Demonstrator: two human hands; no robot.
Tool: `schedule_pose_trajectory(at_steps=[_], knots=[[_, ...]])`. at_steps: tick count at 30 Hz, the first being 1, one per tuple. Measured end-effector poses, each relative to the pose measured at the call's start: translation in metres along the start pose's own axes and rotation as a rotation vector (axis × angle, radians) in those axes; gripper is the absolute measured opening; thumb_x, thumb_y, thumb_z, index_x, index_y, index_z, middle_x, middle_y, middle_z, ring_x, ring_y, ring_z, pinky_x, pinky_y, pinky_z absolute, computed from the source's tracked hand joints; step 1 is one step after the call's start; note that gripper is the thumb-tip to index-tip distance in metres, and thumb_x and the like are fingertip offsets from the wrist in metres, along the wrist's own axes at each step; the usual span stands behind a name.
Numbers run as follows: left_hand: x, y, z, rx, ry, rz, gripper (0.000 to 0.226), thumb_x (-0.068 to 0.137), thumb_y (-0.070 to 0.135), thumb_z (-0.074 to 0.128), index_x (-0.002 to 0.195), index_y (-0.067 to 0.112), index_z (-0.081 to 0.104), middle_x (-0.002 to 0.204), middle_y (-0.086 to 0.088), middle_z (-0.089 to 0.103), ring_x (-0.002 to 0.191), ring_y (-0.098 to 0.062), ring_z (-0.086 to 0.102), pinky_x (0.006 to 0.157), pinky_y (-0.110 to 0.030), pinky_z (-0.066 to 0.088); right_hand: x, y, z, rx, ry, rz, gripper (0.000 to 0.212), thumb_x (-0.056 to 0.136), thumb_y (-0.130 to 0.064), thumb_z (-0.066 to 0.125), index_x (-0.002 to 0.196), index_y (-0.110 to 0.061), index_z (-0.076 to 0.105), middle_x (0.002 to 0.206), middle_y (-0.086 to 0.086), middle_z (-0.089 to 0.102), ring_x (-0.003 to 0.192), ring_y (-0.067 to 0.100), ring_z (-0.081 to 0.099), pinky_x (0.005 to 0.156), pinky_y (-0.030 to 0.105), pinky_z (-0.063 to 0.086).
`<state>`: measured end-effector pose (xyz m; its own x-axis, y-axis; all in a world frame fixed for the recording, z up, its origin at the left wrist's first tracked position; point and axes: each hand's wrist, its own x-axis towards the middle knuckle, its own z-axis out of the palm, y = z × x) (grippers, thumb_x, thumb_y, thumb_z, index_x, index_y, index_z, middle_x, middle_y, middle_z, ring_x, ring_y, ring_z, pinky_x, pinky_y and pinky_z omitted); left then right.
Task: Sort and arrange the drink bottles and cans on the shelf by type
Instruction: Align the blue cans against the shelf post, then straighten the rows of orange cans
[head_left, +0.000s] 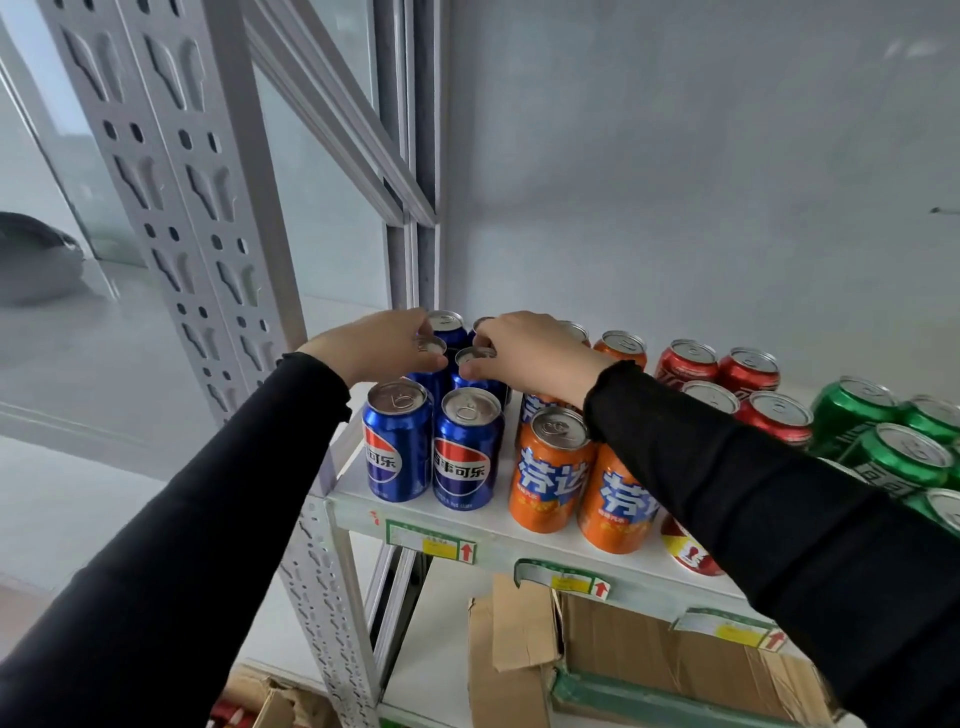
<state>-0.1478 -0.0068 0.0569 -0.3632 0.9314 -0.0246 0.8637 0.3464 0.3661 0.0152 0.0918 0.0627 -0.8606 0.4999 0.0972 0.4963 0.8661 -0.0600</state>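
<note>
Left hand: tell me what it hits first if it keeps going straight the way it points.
The left hand reaches toward the shelf's back; its fingers already grip a blue can. Straight on, it likely meets the rear blue can, though depth is unclear.

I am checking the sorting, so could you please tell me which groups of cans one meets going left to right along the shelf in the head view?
Blue cans → orange cans → red cans → green cans.
</note>
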Motion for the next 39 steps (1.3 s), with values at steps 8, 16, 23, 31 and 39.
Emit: schedule_pose_trajectory(at_steps=[8, 16, 23, 31, 39], knots=[[0.027, 0.012, -0.023, 0.050, 0.070, -0.109, 0.064, 0.098, 0.054, 0.050, 0.138, 0.005, 0.040, 0.126, -0.013, 0.062, 0.107, -0.030, 0.060, 0.088, -0.039, 0.046, 0.023, 0.044, -0.040, 0.354, 0.090, 0.099, 0.038, 0.096, -0.040, 0.064, 0.125, -0.016, 0.066, 0.117, 0.003, 0.068, 0.098, 0.016, 0.062, 0.079, 0.029, 0.044], [0.064, 0.028, -0.029, 0.231, -0.126, -0.091, 0.048, 0.095, 0.050, 0.057, 0.114, 0.008, 0.069, 0.110, -0.009, 0.073, 0.090, -0.026, 0.073, 0.089, -0.039, 0.059, 0.048, 0.046, -0.027, 0.176, -0.274, -0.001, 0.058, 0.097, -0.028, 0.064, 0.150, -0.023, 0.043, 0.146, 0.005, 0.053, 0.128, 0.024, 0.052, 0.103, 0.033, 0.040], [0.086, 0.018, -0.017, 0.282, -0.076, -0.011, 0.042, 0.097, 0.041, 0.057, 0.119, 0.007, 0.068, 0.117, -0.009, 0.070, 0.105, -0.028, 0.065, 0.093, -0.039, 0.050, 0.057, 0.054, -0.011, 0.058, -0.170, -0.057, 0.053, 0.094, -0.026, 0.066, 0.144, -0.021, 0.050, 0.141, 0.007, 0.057, 0.124, 0.027, 0.054, 0.097, 0.035, 0.044], [0.099, 0.010, -0.012, 0.201, -0.058, 0.017, 0.041, 0.096, 0.035, 0.061, 0.132, 0.014, 0.058, 0.127, -0.005, 0.063, 0.105, -0.021, 0.058, 0.095, -0.034, 0.047, 0.065, 0.061, -0.007, 0.036, -0.150, -0.030, 0.054, 0.096, -0.024, 0.064, 0.147, -0.021, 0.047, 0.145, 0.006, 0.054, 0.129, 0.027, 0.052, 0.100, 0.035, 0.043], [0.099, 0.009, -0.012, 0.188, -0.078, 0.033, 0.044, 0.097, 0.035, 0.061, 0.137, 0.018, 0.056, 0.137, -0.003, 0.059, 0.117, -0.022, 0.056, 0.103, -0.037, 0.044, 0.066, 0.062, -0.007, 0.048, -0.179, -0.028, 0.058, 0.097, -0.021, 0.064, 0.151, -0.021, 0.043, 0.150, 0.005, 0.051, 0.133, 0.026, 0.049, 0.104, 0.036, 0.040]])
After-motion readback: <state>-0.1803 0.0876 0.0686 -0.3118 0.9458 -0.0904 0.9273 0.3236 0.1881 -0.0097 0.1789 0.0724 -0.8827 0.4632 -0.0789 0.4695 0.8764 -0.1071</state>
